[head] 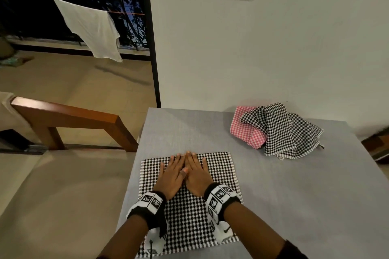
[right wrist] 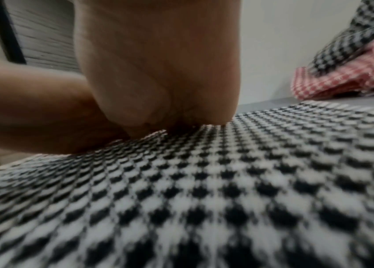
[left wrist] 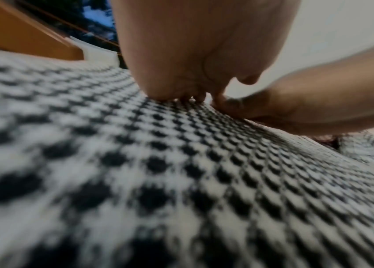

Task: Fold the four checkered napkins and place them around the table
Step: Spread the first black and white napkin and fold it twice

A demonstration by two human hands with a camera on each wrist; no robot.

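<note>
A black-and-white checkered napkin (head: 221, 176) lies spread flat on the grey table (head: 294, 195) at its near left side. My left hand (head: 171, 174) and right hand (head: 196, 171) press flat on its upper middle, side by side, fingers straight and touching. In the left wrist view the palm (left wrist: 192, 54) bears down on the cloth (left wrist: 181, 172); the right wrist view shows the same with its palm (right wrist: 158, 63) on the weave (right wrist: 227, 181). A loose heap at the far right holds a pink checkered napkin (head: 244, 130) under a black-and-white one (head: 284, 130).
The table stands against a white wall (head: 273, 48). A wooden chair back (head: 69, 120) stands just left of the table. Beyond it is tan floor, a dark window frame (head: 151, 38), and a white cloth (head: 92, 29) hanging on a line.
</note>
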